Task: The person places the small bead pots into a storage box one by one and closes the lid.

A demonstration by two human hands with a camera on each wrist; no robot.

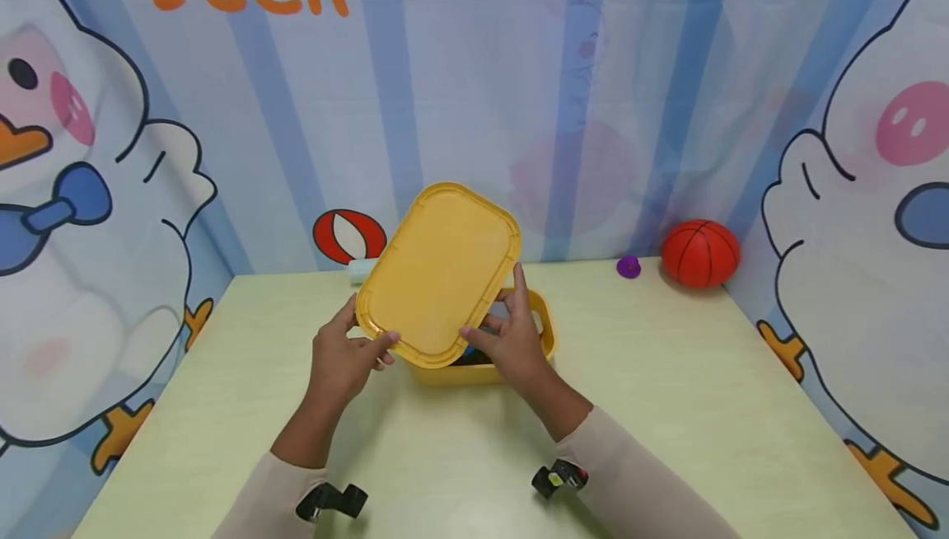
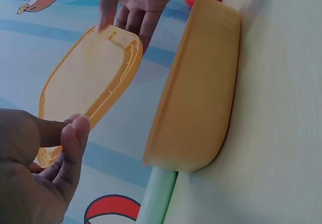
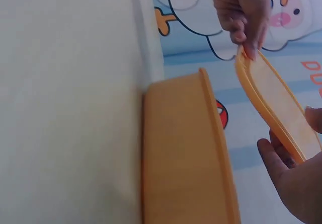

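Note:
A yellow rectangular plastic lid [image 1: 441,271] is held up and tilted above a yellow bin [image 1: 452,375]. My left hand [image 1: 343,358] pinches the lid's lower left corner between thumb and fingers. At its lower right edge my right hand [image 1: 516,343] grips the lid, thumb on the face, index finger pointing up. The bin stands on the table behind the hands; dark and blue things [image 1: 474,356] show inside it, mostly hidden by the lid. In the left wrist view the lid [image 2: 83,78] is apart from the bin [image 2: 201,83].
On the pale table [image 1: 222,407], a red basketball-patterned ball [image 1: 700,253] sits at the back right, beside a small purple object [image 1: 628,266]. A pale green cylinder [image 1: 361,270] lies at the back, partly behind the lid. A printed curtain [image 1: 474,69] stands behind the table.

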